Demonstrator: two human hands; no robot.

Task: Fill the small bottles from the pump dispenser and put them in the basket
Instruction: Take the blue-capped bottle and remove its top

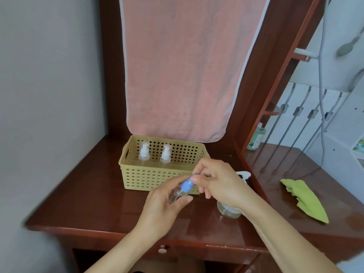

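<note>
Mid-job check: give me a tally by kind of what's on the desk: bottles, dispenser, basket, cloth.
Basket: 1
White-topped small bottles, inside it: 2
Blue-capped small bottle, held: 1
Pump dispenser: 1
Green cloth: 1
Total: 6

Left hand (163,208), right hand (217,181): curled grips.
</note>
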